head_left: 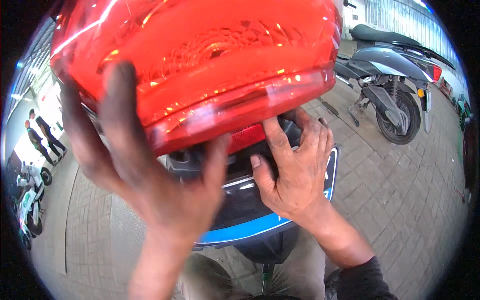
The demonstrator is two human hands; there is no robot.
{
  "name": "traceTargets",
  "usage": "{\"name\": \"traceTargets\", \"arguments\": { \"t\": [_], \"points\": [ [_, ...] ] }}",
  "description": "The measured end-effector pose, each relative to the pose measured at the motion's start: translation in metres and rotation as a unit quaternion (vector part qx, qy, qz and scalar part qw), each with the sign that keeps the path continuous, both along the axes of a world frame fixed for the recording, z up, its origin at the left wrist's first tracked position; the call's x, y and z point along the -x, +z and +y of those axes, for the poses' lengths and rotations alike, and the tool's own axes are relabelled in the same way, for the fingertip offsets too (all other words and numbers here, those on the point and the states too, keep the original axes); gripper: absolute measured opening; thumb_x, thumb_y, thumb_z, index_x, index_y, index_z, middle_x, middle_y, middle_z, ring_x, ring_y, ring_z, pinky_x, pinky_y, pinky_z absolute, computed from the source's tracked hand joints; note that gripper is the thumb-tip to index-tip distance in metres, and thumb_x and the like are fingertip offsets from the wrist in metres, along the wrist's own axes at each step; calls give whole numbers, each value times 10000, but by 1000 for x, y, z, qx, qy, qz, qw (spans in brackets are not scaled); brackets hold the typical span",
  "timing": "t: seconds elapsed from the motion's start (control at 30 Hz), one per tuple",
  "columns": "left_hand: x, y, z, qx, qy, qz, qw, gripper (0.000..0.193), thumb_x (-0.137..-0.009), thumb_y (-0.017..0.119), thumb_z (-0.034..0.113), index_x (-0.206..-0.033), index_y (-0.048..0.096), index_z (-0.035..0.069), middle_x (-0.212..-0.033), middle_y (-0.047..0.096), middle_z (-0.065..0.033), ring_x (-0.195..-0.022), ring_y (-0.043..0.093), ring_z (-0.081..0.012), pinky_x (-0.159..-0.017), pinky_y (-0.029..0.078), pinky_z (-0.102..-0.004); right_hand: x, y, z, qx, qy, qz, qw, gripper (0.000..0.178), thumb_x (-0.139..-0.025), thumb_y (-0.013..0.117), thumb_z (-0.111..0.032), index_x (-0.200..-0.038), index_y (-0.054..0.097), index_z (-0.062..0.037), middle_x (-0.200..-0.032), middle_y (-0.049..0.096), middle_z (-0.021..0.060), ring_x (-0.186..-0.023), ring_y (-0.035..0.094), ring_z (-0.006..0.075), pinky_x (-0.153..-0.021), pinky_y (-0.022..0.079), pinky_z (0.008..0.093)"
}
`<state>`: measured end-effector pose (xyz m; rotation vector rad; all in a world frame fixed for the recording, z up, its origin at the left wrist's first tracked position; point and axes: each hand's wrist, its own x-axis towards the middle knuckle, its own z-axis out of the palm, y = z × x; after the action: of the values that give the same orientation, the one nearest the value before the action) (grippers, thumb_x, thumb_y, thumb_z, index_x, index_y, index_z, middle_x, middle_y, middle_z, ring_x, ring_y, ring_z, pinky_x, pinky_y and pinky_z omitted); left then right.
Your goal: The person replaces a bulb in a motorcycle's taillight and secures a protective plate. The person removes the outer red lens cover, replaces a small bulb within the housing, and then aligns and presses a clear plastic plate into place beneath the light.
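A large red tail light (215, 65) of a scooter fills the upper middle of the head view, close to me. My left hand (157, 187) is raised at its lower left corner, partly blurred. Its fingers are spread against or just in front of the red lens; contact is hard to tell. Below the lens, my right hand (300, 175) reaches to the dark rear panel beside a small red reflector (246, 138). The right thumb stands apart from the fingers, whose tips are partly hidden under the light. Both hands are dirty. A dark number plate (235, 200) with a blue lower band sits beneath them.
A grey-blue scooter (400, 65) is parked at the right on the paved floor (360, 200). White scooters (32, 195) stand at the far left, with two people (45, 135) behind them. My legs (300, 265) are under the plate.
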<state>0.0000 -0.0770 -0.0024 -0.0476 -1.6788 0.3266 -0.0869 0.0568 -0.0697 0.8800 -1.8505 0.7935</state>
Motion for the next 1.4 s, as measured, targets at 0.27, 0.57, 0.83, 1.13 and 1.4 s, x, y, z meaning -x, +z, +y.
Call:
{"name": "traceTargets", "arguments": {
  "t": [0.27,0.57,0.83,1.13,1.4],
  "points": [
    [24,-48,71,-642,-718,49,265,244,-910,513,212,-1110,496,73,-807,582,-58,-536,526,-127,-455,418,-244,8,-18,8,430,310,-161,832,335,-798,565,8,-1122,496,59,-1060,547,159,-1001,537,221,-863,431,321],
    [54,-35,95,-634,-732,147,201,120,-912,507,218,-952,560,118,-776,570,10,-534,436,-84,-460,341,-209,1,-3,20,325,321,-241,856,247,-814,521,44,-1060,550,39,-977,582,95,-883,560,155,-804,449,284],
    [52,-39,86,-618,-743,108,234,103,-899,528,196,-938,547,103,-735,533,12,-502,431,-82,-428,334,-220,25,19,36,-56,95,107,988,512,-658,617,-106,-1156,594,-220,-871,527,77,-741,516,241,-654,382,373],
    [47,-38,81,-655,-715,90,229,60,-895,500,144,-870,510,91,-637,449,10,-463,405,-86,-408,314,-230,34,19,34,-180,-45,177,967,562,-672,624,-220,-1214,529,-334,-845,454,47,-722,466,216,-676,332,364],
    [45,-39,79,-665,-717,60,202,65,-886,500,139,-889,533,83,-616,440,7,-454,407,-93,-410,331,-238,27,25,33,-204,-72,166,962,582,-682,615,-271,-1247,491,-333,-890,461,53,-753,480,222,-683,332,396]
  ]
}}
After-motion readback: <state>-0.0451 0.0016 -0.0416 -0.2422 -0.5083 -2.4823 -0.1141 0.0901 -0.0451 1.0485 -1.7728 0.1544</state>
